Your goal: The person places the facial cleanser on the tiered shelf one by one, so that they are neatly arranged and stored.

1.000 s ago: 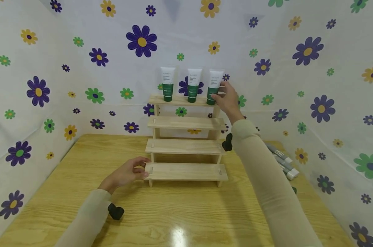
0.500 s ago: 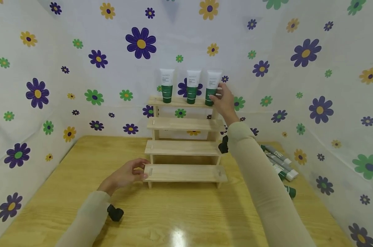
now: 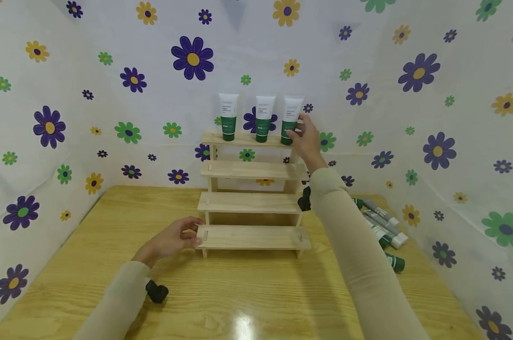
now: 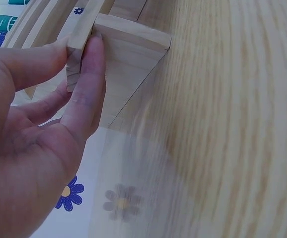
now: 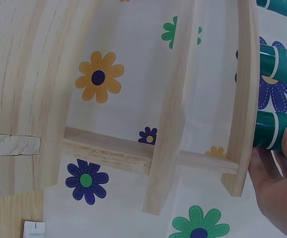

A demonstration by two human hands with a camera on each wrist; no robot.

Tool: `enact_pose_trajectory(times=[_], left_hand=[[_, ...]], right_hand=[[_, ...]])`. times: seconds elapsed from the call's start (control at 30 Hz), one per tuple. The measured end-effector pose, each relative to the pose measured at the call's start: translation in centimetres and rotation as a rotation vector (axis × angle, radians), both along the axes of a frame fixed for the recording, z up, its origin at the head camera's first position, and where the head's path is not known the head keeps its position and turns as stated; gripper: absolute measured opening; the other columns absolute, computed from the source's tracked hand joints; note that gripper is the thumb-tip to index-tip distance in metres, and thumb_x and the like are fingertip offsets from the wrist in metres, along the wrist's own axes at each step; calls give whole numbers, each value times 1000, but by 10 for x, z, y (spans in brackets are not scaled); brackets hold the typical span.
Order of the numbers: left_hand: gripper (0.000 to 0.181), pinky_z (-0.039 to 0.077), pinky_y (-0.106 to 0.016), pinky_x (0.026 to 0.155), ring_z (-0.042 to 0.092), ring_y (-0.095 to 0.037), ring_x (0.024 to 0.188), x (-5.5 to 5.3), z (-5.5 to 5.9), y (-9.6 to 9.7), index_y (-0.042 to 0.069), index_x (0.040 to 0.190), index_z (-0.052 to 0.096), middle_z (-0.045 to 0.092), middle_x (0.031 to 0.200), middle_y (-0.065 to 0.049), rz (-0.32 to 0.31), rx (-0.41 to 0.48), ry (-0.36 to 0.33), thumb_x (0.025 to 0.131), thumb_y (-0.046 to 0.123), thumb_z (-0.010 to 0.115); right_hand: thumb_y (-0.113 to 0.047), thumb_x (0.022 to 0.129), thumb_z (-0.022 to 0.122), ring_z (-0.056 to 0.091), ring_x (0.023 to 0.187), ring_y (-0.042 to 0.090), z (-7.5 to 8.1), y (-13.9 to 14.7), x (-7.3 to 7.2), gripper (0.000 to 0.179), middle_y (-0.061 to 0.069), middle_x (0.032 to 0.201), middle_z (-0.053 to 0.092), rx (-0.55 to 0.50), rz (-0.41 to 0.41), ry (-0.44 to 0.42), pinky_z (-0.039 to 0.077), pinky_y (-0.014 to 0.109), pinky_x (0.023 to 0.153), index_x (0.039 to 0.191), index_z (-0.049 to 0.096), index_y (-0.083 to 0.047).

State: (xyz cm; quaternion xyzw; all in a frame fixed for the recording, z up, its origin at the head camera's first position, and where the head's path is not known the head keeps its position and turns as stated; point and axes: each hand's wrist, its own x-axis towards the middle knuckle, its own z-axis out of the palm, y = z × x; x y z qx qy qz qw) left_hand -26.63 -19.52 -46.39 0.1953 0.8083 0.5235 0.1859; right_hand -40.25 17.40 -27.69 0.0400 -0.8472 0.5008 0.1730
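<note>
White cloth back wall, purple, yellow and green flower print (image 3: 239, 47), behind right grip (image 3: 306, 141); matching side wall (image 3: 473, 160) off to its right. Pale-yellow wood-grain surface (image 3: 222, 278) under left grip (image 3: 171, 241); white glare spot (image 3: 243, 326) nearer.

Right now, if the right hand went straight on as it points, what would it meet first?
The tube that the right hand holds; beyond it, probably the cloth, though depth is unclear.

the long left sleeve (image 3: 116, 297) and right sleeve (image 3: 358, 245) are pale cream and softly creased. a small, blocky black device (image 3: 157, 291) juts inward from each cuff (image 3: 138, 268). past the cuffs, both hands (image 3: 171, 240) are bare.
</note>
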Motion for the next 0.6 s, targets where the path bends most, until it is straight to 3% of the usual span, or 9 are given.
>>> enact_pose_trajectory(times=[0.6], left_hand=[[59, 57, -28, 90, 65, -23, 108, 0, 1, -1, -1, 148, 42, 56, 133, -24, -14, 8, 1, 100, 20, 69]], right_hand=[[-8, 105, 58, 62, 132, 36, -2, -1, -2, 52, 17, 152, 55, 21, 5, 19, 49, 46, 113, 153, 42, -17]])
